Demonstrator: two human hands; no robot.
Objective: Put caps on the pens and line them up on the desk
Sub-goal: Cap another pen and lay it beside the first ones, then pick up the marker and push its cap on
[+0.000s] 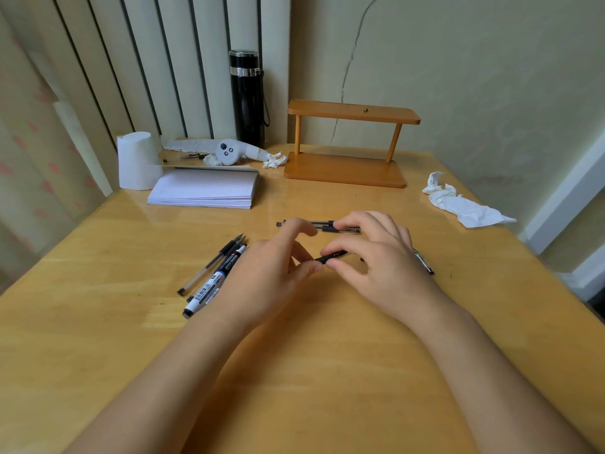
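Two bare hands meet over the middle of the wooden bench [98,322], and between them they pinch a short black pen [330,257]. The right hand [376,257] grips it with thumb and forefinger pressed together on the barrel, other fingers curled above; the left hand [271,270] closes its thumb and fingertips on the pen's near end, its forefinger lifted free. Whether a cap is already seated on this pen cannot be told, since the fingers hide its ends. Just beyond the grip, a clear-barrelled capped pen [319,226] lies crosswise on the bench, partly hidden by the right fingers. To the left of the left hand, three uncapped pens [212,276] lie side by side at a slant, tips pointing away, the white-labelled one nearest the wrist. To the right of the right hand, a metal-clipped pen end [424,263] pokes out from behind the knuckles. Farther beyond the grip sit a notepad [203,190], a paper roll [136,160], a black flask [247,99] and a small wooden shelf [350,142]; a crumpled tissue [465,204] lies off to the far right.
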